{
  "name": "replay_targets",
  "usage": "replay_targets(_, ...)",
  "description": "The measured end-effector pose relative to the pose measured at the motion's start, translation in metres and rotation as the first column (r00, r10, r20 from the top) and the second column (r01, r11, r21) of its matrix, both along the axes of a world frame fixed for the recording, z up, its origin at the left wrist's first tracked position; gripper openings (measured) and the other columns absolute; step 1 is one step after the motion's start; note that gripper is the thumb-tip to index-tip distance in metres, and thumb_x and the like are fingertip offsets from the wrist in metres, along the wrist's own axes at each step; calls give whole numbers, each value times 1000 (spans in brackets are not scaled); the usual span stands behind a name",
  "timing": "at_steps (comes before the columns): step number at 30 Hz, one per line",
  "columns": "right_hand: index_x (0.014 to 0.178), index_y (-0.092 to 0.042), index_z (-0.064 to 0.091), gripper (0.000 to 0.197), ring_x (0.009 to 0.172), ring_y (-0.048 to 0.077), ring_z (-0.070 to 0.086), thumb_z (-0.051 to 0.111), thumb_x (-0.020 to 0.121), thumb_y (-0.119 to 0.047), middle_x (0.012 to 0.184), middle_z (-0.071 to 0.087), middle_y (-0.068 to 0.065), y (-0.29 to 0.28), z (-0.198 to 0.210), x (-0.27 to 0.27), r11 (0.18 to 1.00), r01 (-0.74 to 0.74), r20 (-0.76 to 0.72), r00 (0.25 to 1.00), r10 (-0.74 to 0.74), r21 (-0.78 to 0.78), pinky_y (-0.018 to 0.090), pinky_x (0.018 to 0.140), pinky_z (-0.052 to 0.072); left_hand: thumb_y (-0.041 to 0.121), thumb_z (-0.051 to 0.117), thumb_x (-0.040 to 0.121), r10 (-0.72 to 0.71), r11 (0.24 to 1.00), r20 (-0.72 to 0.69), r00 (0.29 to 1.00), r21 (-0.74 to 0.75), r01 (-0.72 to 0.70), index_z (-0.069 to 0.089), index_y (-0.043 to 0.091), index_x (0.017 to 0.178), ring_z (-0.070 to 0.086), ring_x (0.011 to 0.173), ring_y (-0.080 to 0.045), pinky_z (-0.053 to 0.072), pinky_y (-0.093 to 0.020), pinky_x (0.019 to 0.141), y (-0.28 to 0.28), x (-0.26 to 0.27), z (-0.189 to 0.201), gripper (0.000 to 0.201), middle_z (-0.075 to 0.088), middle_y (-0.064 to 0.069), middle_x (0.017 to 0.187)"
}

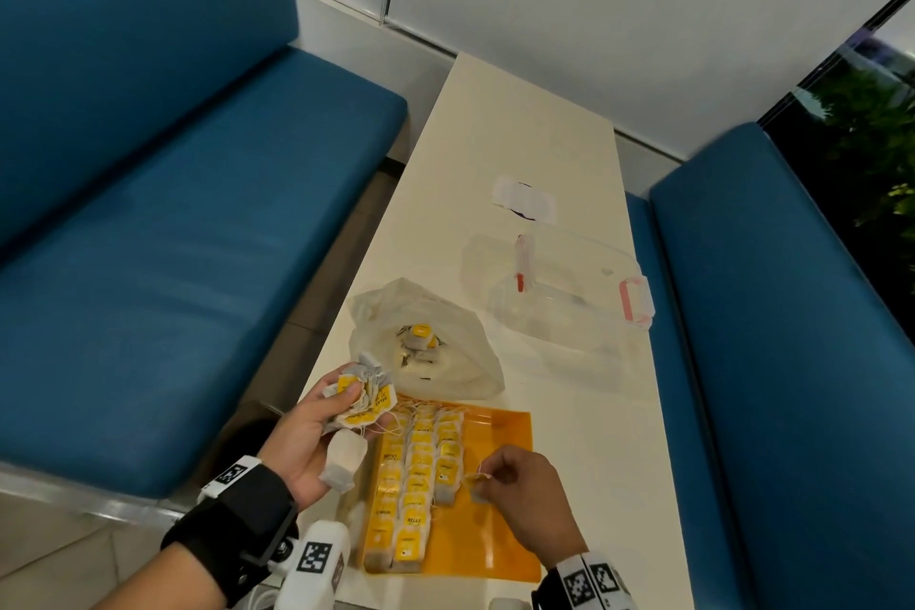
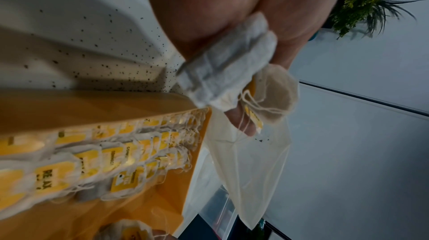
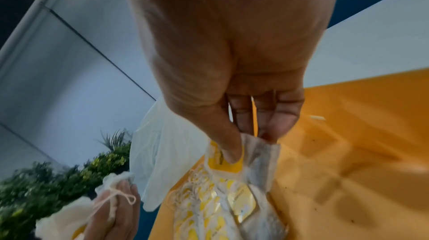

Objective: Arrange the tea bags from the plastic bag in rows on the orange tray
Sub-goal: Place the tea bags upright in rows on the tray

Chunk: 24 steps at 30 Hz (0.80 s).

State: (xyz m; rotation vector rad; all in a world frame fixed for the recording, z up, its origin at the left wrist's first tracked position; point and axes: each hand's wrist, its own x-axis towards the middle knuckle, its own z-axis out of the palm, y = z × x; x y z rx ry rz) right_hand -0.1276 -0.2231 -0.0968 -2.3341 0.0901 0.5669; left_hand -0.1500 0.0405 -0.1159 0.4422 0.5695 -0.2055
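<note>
The orange tray [image 1: 500,505] lies at the near end of the table and carries three rows of tea bags [image 1: 418,476] with yellow tags on its left half. My right hand [image 1: 500,476] pinches a single tea bag [image 1: 476,485] low over the tray, beside the third row; the right wrist view shows its thumb on the yellow tag [image 3: 228,163]. My left hand [image 1: 327,416] grips a bunch of tea bags [image 1: 361,396] above the tray's left edge, one bag dangling [image 1: 344,463]. Beyond the tray lies the open plastic bag [image 1: 426,342], a few tea bags inside.
A clear plastic container [image 1: 569,297] with pink clasps sits on the cream table [image 1: 525,129] beyond the bag, a white patch [image 1: 525,196] farther back. Blue benches [image 1: 173,238] flank the table on both sides. Green plants [image 1: 871,114] stand at the right.
</note>
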Motion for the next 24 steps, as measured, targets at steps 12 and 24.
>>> replay_targets(12, 81, -15, 61, 16, 62, 16, 64, 60, 88, 0, 73, 66, 7, 2, -11, 0, 1000, 3, -175, 984, -1, 10, 21, 49, 48, 5, 60, 87, -31, 999, 29, 999, -40, 32, 64, 10, 115, 71, 84, -32, 63, -41, 69, -7, 0, 1, 29, 72, -23, 104)
replay_targets(24, 74, -18, 56, 20, 61, 24, 70, 72, 79, -7, 66, 69, 10, 17, -42, 5, 999, 15, -270, 963, -22, -30, 37, 55, 54, 6, 61, 86, -75, 997, 29, 997, -25, 76, 60, 9, 122, 70, 80, -37, 61, -43, 71, -16, -1, -3, 36, 71, -26, 105)
